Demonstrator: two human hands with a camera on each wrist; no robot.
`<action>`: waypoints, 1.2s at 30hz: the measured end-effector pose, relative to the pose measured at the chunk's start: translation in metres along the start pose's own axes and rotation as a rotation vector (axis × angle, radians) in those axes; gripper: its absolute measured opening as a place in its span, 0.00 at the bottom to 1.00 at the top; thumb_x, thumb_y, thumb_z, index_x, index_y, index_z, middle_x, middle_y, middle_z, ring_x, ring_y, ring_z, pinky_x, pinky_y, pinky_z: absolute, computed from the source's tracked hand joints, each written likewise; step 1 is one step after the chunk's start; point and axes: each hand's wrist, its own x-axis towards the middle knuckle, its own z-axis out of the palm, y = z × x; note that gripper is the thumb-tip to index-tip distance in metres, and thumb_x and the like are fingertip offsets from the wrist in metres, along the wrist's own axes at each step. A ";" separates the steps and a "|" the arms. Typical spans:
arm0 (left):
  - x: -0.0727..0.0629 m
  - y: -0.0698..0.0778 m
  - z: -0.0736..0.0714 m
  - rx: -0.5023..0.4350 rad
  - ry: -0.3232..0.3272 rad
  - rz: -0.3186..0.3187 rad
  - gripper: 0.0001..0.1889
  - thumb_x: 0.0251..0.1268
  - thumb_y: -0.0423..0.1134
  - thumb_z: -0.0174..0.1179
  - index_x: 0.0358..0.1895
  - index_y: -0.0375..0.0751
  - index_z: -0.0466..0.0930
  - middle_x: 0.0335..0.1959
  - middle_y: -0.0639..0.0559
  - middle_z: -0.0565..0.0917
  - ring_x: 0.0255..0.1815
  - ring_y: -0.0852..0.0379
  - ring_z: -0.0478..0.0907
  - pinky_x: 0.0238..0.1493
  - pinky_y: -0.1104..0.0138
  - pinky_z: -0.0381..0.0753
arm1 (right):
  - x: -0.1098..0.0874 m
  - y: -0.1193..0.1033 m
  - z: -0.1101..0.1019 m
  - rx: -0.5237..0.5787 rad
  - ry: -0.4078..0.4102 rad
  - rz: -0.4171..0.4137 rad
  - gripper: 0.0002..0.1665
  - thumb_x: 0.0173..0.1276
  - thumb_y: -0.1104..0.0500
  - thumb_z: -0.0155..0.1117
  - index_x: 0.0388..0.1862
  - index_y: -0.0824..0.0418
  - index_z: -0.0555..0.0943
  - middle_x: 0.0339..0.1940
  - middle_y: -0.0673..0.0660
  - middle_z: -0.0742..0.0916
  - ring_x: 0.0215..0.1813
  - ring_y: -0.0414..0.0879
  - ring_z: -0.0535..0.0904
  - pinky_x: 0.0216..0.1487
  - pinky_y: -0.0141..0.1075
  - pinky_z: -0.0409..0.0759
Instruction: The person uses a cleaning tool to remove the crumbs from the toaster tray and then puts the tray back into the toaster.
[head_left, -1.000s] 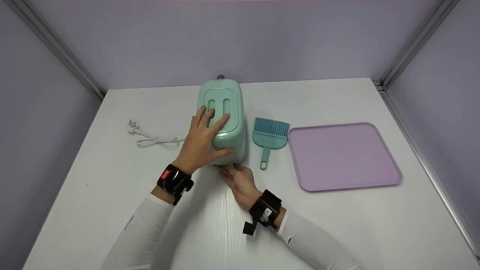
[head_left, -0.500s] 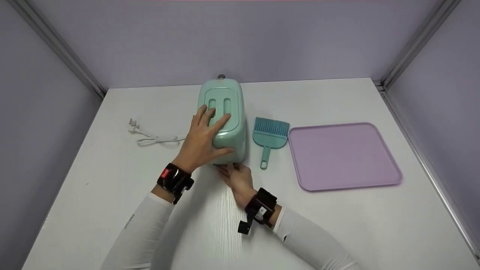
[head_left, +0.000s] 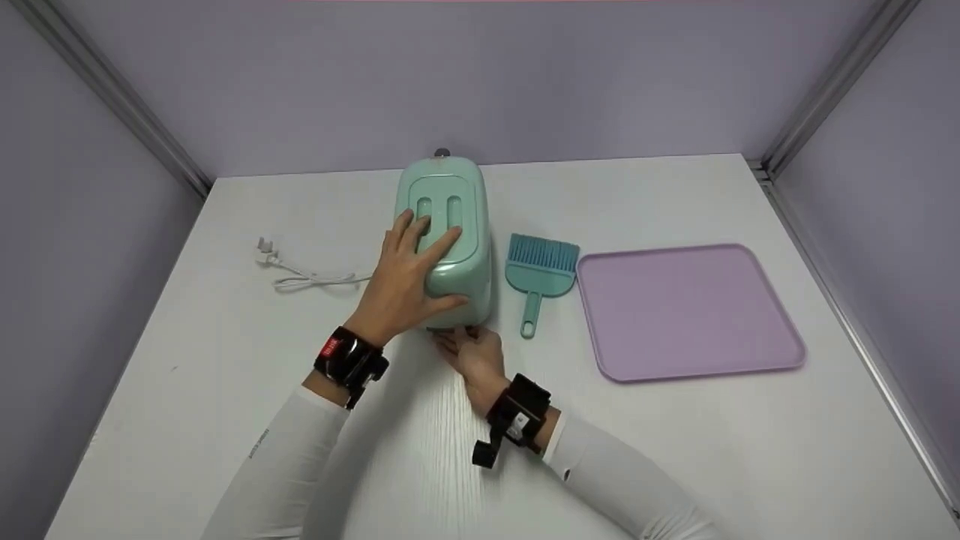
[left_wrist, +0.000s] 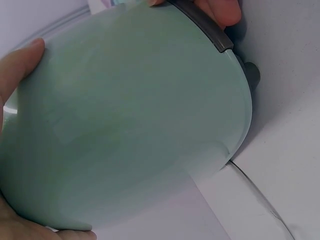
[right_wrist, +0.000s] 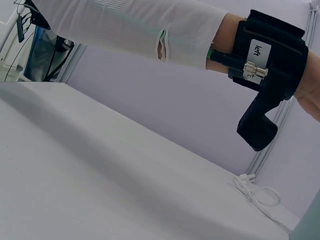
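A mint-green two-slot toaster [head_left: 471, 281] stands end-on near the back of the table in the head view. My left hand [head_left: 397, 289] rests on it, fingers spread over the top by the slots and thumb across the near end. Low at that same end, my right hand [head_left: 480, 364] touches the bottom edge from the near side, its fingertips partly hidden beneath. In the left wrist view, right-hand fingers [left_wrist: 222, 11] lie at a dark grey strip [left_wrist: 202, 24] along the toaster's lower edge. The right wrist view shows mostly table and the left forearm [right_wrist: 125, 25].
Right of the toaster lies a teal brush nested on a small dustpan [head_left: 540, 281]. A purple tray [head_left: 690, 315] lies farther right. The toaster's white cord [head_left: 315, 282], with its plug [head_left: 265, 251], lies to the left. Walls border the table at back and sides.
My right wrist and forearm have shifted slightly left and away from me, with the fingers still at the toaster's lower edge. The left hand and the toaster have stayed in place.
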 end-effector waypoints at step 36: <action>-0.001 0.002 -0.001 0.007 -0.012 -0.027 0.47 0.34 0.67 0.64 0.65 0.58 0.60 0.62 0.37 0.59 0.67 0.41 0.42 0.58 0.43 0.51 | 0.000 -0.005 -0.003 0.238 0.090 0.076 0.25 0.56 0.71 0.57 0.54 0.72 0.65 0.52 0.65 0.71 0.52 0.53 0.73 0.50 0.39 0.72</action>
